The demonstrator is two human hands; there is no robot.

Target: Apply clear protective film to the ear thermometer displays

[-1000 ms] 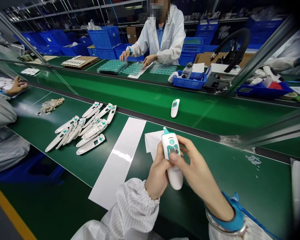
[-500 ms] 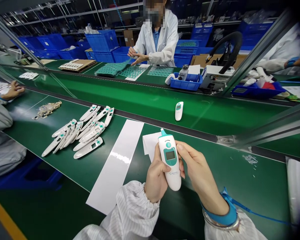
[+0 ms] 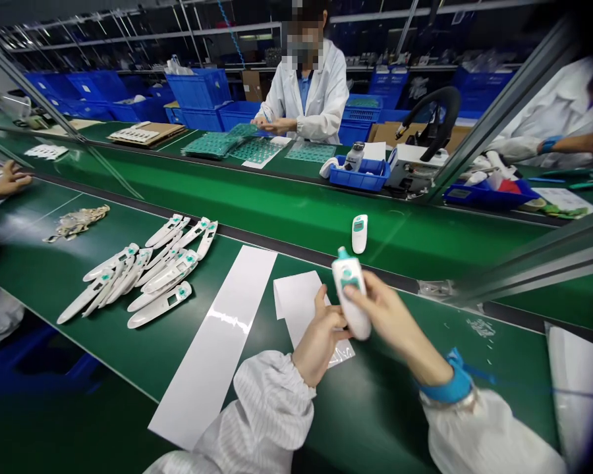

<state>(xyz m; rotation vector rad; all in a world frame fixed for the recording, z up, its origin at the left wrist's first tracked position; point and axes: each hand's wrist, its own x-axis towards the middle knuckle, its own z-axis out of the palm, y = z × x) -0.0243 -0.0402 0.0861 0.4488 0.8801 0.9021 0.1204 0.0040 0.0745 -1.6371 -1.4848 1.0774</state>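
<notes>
My right hand (image 3: 388, 316) grips a white thermometer with a teal face (image 3: 350, 289), its tip pointing away from me, a little above the green bench. Just left of the device is my left hand (image 3: 321, 332), its fingers curled loosely and its thumb raised; it touches the device's lower end or lies very close to it. Below both hands lies a small white sheet (image 3: 296, 304) with a clear film at its near edge. A second thermometer (image 3: 359, 233) lies on the green conveyor belt (image 3: 296, 204) beyond.
A long white strip (image 3: 217, 342) lies to the left, and past it a pile of several white and teal housings (image 3: 143, 270). A person in a white coat (image 3: 309, 92) handles green sheets across the belt. A blue tray (image 3: 358, 176) and a metal frame post (image 3: 499, 112) stand at right.
The thermometer moved forward and to the right, now carried mainly by my right hand. My left hand loosened its wrap round the body. The view shifted right.
</notes>
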